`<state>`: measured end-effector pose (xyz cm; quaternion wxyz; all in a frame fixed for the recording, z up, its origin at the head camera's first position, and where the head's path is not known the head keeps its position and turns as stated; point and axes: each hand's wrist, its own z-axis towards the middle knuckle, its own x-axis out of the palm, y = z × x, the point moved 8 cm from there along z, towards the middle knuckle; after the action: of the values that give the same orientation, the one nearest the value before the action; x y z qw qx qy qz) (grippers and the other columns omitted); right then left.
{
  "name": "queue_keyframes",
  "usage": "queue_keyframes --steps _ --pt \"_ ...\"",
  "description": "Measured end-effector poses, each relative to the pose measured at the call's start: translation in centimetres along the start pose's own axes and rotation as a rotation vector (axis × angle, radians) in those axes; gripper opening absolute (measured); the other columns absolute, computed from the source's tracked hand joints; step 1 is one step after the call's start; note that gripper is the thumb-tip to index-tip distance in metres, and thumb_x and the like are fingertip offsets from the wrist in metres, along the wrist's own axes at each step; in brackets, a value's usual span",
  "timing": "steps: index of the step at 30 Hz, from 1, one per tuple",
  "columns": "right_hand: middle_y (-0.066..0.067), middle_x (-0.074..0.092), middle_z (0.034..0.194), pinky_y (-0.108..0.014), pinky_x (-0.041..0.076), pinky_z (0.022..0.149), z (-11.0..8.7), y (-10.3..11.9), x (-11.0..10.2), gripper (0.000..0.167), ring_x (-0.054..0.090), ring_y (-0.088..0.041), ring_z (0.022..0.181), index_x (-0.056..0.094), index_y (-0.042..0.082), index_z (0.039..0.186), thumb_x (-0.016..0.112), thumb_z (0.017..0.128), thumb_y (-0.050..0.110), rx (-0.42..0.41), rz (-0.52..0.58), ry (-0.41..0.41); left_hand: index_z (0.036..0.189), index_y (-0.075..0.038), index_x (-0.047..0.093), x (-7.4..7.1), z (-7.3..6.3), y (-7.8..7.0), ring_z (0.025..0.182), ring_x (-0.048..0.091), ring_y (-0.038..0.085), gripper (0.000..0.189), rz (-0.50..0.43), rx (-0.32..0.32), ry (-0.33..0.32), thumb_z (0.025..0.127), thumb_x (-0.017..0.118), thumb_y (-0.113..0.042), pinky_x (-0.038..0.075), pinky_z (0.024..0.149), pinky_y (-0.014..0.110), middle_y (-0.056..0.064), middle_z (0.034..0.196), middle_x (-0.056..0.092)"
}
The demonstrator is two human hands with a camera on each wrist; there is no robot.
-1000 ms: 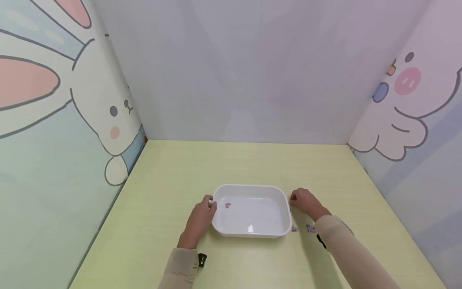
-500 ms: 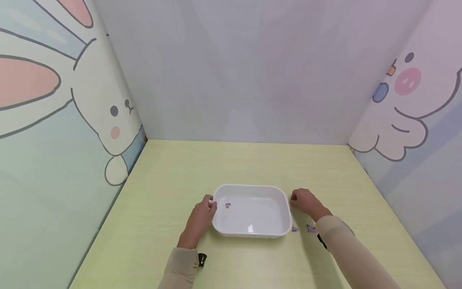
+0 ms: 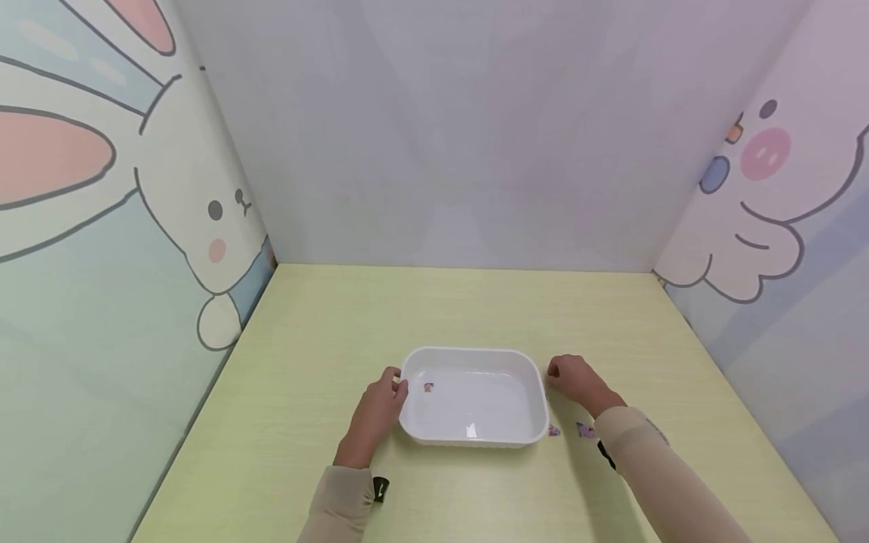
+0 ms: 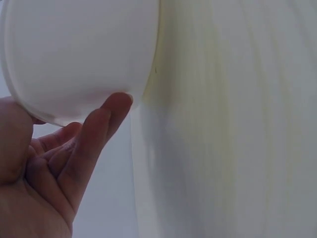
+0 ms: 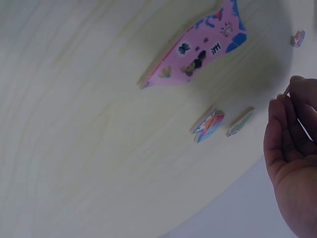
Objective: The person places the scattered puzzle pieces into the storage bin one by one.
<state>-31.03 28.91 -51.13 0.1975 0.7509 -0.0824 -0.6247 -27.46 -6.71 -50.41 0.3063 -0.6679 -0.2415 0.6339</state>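
In the head view a white rectangular tray (image 3: 475, 407) stands on the table, with a small colourful flat piece (image 3: 428, 388) lying inside near its left end. My left hand (image 3: 376, 413) grips the tray's left end, thumb at the rim; the left wrist view shows its fingers (image 4: 118, 105) against the outer wall. Just beyond the tray's right end, my right hand (image 3: 577, 379) pinches a thin small piece (image 5: 287, 91) seen edge-on, its printed face hidden. Below that hand lie a pink puzzle piece (image 3: 585, 430) and a smaller printed piece (image 3: 554, 431).
Several flat printed pieces show in the right wrist view, among them a blue-and-orange one (image 5: 209, 125) and a greenish one (image 5: 241, 122). The pale yellow table (image 3: 326, 317) is bounded by a grey back wall (image 3: 434, 151) and cartoon-printed side walls.
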Motion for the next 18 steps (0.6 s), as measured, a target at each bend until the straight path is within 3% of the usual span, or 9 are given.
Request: queue_keyframes --steps 18 --pt "-0.007 0.063 0.086 -0.039 0.051 0.069 0.1 0.2 -1.1 0.008 0.059 -0.021 0.077 0.067 -0.003 0.094 0.064 0.09 0.004 -0.011 0.049 -0.026 0.124 -0.001 0.053 0.2 0.4 0.3 0.085 0.066 0.025 0.032 -0.005 0.002 0.007 0.101 0.051 -0.022 0.051 0.07 0.04 0.015 0.103 0.068"
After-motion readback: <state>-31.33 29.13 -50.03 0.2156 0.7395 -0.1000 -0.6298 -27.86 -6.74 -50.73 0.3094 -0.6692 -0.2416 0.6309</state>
